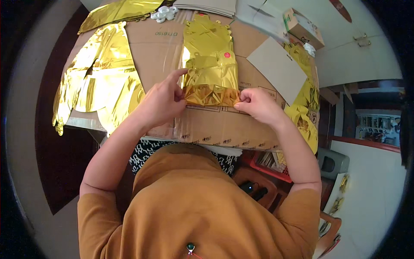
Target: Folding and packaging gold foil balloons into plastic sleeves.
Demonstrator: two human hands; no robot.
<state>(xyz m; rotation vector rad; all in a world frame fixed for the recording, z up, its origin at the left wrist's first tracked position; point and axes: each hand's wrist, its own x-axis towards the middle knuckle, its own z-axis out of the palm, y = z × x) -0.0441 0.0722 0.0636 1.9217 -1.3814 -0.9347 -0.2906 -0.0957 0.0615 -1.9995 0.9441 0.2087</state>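
A flat gold foil piece (210,77), which looks like an uninflated foil balloon, lies lengthwise on the cardboard in front of me. Its near end is folded over into a crinkled band, and a small round red sticker (227,55) sits on its upper part. At the left end of that band, my left hand (166,97) grips the edge low down, with the index finger stretched along the foil's side. My right hand (258,105) pinches the band's right corner between thumb and fingers.
Larger gold foil (110,73) hangs over the table's left edge; more gold foil (302,116) lies at the right under a grey card (278,69). White ribbon rolls (164,14), stacked grey cards (209,5) and a small carton (303,28) stand at the back. A red basket (271,166) sits below.
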